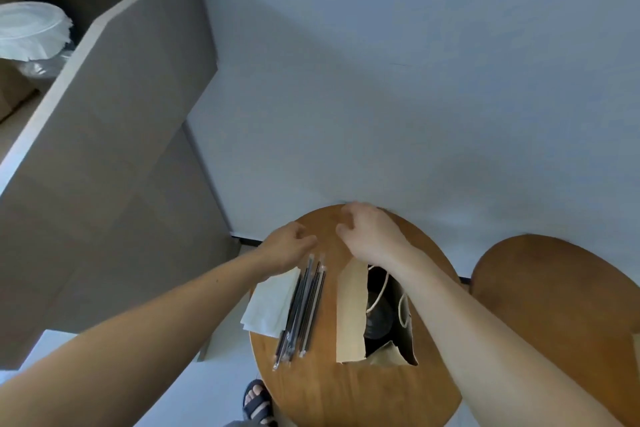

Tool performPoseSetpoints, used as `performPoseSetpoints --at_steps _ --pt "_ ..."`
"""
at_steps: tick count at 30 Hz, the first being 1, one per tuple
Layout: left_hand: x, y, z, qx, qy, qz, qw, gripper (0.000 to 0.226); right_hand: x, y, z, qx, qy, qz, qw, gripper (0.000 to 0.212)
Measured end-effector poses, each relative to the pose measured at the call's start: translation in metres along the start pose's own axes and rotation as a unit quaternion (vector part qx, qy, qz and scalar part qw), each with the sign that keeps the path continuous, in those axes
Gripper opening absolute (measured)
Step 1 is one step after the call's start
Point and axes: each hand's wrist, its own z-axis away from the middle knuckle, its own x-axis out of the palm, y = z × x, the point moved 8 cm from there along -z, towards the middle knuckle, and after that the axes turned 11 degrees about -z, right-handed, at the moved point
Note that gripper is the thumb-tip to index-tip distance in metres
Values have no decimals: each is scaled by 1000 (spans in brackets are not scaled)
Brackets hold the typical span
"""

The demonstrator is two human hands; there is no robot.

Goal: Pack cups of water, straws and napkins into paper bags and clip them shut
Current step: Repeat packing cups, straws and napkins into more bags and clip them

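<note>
Desk [329,392]: bare wood lay open along the near edge and in the strip between straws [302,312] and upright paper bag [350,315]; napkins [270,305] filled the left rim, wall [381,114] closed the far side.

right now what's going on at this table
A person is mid-packing at a round wooden table. An open paper bag holds what looks like a cup. Wrapped straws and napkins lie beside it, not yet packed. The left hand and right hand reach past them, fingers curled; whether they hold anything is unclear.

A wooden table [311,392] stands beside a second table [561,288], near a grey cabinet [121,149].
</note>
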Motion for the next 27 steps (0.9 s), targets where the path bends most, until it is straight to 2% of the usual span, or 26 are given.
performPoseSetpoints --at_steps 2,4,7,10,14,17,20,23,27 --pt "2 -29 2 -33 -8 -10 999 38 39 -4 -7 11 -26 -12 1000 37" --pt "6 -57 6 -59 -32 9 998 27 81 1 -14 37 -54 -34 997 17" --pt "13 -100 3 -91 -43 -4 995 24 149 23 -19 114 -101 -74 985 24" --pt "22 -137 -6 -119 -37 -40 991 18 207 51 -20 185 -125 -77 972 21" --pt "41 -174 -24 -142 -40 -53 988 18 253 81 -32 228 -115 -71 964 18" --pt "52 -192 -36 -155 -35 -47 986 32 276 98 -41 244 -105 -62 962 19" --pt "63 -204 -45 -160 -54 -34 985 16 296 111 -46 263 -102 -56 958 24" --pt "75 -217 -49 -176 -71 -21 982 35 315 122 -49 281 -99 -55 953 28" --pt "83 -229 -46 -208 -61 9 976 41 327 132 -50 290 -68 -60 953 32"
